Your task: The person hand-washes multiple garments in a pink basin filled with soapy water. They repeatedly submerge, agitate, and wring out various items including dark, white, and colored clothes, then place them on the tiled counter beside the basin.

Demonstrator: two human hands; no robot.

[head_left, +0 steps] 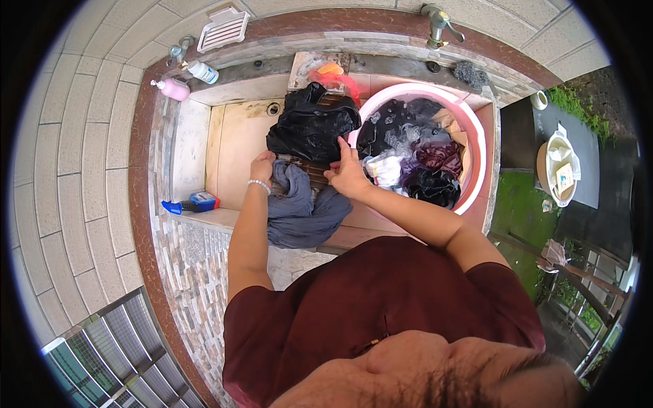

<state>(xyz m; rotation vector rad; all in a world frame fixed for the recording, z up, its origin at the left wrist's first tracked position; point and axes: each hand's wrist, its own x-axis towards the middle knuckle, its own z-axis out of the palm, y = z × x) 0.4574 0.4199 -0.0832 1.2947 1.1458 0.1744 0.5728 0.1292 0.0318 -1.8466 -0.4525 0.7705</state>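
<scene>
Spreading your two hands along a black cloth's near edge

Below you, the black cloth [309, 122] lies wet and crumpled on a brown ridged board [317, 178] inside the pale sink [235, 136]. Your left hand [262, 166], with a beaded bracelet [259, 183] at its wrist, has its grip clamped on the cloth's lower left corner. Your right hand [348, 175] has its grip apart, fingers spread, one fingertip touching the cloth's right edge. Nearer to you, between your forearms, a grey-blue cloth [289, 219] lies bunched over the board's near end

Just to the right, a pink basin [478, 136] holds sudsy water and dark, maroon and white clothes. Beyond the black cloth you have a red net [342, 83] with an orange piece [331, 69] on it. Farther out, a blue-and-red brush [192, 203] rests on the sink's left near corner, a pink bottle [173, 89] and a white bottle [203, 72] stand at the far left, and a grey scouring pad [470, 75] sits on the ledge behind the basin
</scene>
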